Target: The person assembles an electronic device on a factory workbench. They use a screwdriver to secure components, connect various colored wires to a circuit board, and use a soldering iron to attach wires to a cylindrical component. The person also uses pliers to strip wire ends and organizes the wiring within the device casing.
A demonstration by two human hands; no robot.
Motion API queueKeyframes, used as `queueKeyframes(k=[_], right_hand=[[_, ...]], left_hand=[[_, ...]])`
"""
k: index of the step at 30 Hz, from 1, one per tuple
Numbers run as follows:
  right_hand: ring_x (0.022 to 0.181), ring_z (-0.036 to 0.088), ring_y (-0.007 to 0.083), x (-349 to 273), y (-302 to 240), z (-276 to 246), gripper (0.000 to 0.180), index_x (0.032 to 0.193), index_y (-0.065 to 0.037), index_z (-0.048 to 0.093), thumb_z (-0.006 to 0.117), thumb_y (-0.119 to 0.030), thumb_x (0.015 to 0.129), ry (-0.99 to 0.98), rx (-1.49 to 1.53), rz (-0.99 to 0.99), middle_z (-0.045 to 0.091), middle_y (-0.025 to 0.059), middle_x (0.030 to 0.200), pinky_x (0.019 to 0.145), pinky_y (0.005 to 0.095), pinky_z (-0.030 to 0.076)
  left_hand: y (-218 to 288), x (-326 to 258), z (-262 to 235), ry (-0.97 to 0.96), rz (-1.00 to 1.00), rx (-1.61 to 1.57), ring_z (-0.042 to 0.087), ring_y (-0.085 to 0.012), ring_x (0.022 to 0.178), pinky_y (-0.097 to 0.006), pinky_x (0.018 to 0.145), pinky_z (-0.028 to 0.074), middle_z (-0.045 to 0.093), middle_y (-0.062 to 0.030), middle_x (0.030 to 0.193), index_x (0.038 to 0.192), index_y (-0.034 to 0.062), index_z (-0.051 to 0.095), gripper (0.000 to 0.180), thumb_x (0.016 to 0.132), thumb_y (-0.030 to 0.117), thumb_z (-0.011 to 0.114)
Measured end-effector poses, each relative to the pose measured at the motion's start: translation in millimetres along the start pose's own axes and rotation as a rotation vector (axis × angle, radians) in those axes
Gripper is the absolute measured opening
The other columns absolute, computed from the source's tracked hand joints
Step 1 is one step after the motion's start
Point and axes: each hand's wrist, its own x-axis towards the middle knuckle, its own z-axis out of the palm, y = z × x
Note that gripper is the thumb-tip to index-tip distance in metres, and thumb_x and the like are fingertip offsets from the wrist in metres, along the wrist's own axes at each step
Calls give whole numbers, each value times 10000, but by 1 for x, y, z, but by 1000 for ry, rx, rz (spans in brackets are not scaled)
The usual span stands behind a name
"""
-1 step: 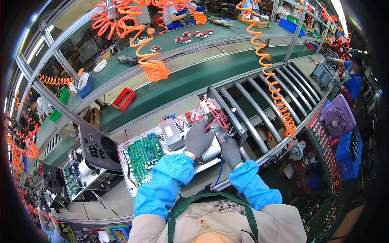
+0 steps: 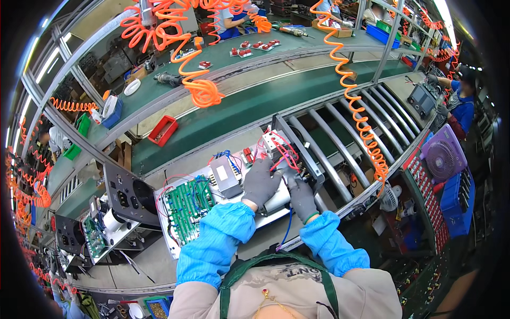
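In front of me lies an opened electrical unit, its metal base plate carrying a green circuit board, a grey boxed transformer and a white cylinder. My left hand, in a grey glove, reaches in beside the transformer with fingers bent at the pink-red wires. Close on its right, my gloved right hand has its fingers closed near the same wires, beside the dark end panel. Both sets of fingertips meet over the cylinder; what they pinch is hidden.
More opened units stand to the left. Metal rollers run off to the right. A red bin sits on the green belt beyond. Coiled orange hoses hang overhead. A purple fan and a co-worker are at right.
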Motion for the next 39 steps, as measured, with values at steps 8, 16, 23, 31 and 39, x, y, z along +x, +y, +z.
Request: queueKeyframes(k=[8,16,23,31,39], right_hand=[[522,530,142,-3,-7,2,385,959,-4,612,500,-372,933,-11,-53,-58,562,70,679,472,299,441],[582,584,214,0,8,6,395,992,0,593,500,-380,938,24,-10,-95,589,131,717,533,365,468],[848,621,332,-45,-48,-18,294,1051,-37,602,505,-287,930,156,-504,-307,622,213,939,733,411,482],[1026,601,259,-44,-106,-76,282,1089,81,544,423,70,835,-404,1127,-93,550,196,1158,923,379,528],[716,640,143,-20,-140,-92,318,1156,70,544,548,-137,913,-415,664,-171,639,151,958,570,228,527]], left_hand=[[-2,-3,1,-3,-18,-28,593,-307,859,-403,759,469,576,-143,920,1026,51,605,380,790,342,671],[-1,-3,1,-1,-21,-35,604,-303,853,-406,746,479,580,-141,912,1027,48,613,383,785,338,679],[-3,-8,-7,37,66,-94,613,-298,900,-398,752,509,539,-130,1074,1135,93,556,452,774,326,695],[17,-9,-31,176,177,-112,617,-309,819,-407,684,513,549,-101,1037,1080,109,578,322,824,296,637],[21,-14,-87,8,36,-209,625,-301,939,-363,808,494,644,-163,1023,1093,40,625,257,931,206,513]])
